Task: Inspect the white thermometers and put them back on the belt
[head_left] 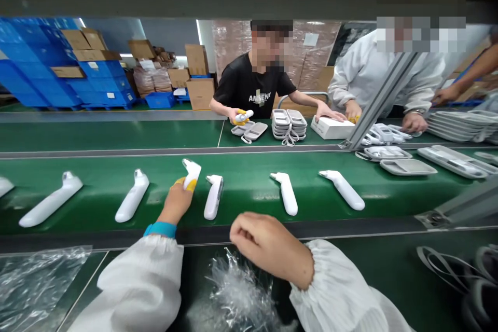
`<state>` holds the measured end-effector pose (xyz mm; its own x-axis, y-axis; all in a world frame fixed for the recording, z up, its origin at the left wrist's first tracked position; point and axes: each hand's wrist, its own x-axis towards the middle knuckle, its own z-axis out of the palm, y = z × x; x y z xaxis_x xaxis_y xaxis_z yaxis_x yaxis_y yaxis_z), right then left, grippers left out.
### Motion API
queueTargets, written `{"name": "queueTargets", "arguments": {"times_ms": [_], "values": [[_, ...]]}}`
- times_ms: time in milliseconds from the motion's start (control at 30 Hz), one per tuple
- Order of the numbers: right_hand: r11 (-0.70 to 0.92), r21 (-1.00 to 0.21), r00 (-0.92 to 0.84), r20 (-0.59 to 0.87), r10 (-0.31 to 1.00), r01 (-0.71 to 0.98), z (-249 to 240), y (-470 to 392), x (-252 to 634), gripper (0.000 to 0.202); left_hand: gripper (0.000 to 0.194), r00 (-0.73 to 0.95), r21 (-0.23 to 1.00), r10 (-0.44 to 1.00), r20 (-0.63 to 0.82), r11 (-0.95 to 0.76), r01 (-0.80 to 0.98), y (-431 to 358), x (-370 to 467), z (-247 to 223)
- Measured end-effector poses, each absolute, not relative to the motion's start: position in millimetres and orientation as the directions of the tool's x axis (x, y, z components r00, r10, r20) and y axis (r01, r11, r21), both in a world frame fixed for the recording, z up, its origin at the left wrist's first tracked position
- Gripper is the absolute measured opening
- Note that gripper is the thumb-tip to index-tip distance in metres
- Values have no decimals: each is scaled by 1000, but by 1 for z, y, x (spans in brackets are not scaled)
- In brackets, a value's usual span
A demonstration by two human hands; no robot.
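Note:
My left hand (177,203), with yellow finger covers and a blue wristband, is closed around a white ear thermometer (192,169) over the green conveyor belt (249,197). Just right of it lies another white thermometer (213,198), its probe end pointing away from me. My right hand (272,246) hovers over the belt's near edge, fingers curled in, with nothing visible in them. Beneath that hand is a heap of crumpled clear plastic (243,293). More thermometers rest on the belt at left (132,196) and at right (286,194).
Across the belt, a person in black (257,88) holds a thermometer near stacked grey cases (290,124) and a white box (330,127). Another person wears white (381,72). A metal post (381,98) slants at right. Flat clear plastic (39,285) lies near left.

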<state>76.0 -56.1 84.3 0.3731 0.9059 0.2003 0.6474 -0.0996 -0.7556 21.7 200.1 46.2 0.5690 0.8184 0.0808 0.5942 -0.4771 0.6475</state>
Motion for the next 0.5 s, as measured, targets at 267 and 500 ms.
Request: {"name": "queueTargets", "arguments": {"times_ms": [267,500], "values": [[151,-980,611,197,767,127,97,-59,70,6,49,739,957,653,-167,287,-37,49,-20,86],[90,-996,575,73,815,-1,98,-61,73,23,50,694,990,713,-99,144,-6,34,-26,86]]}}
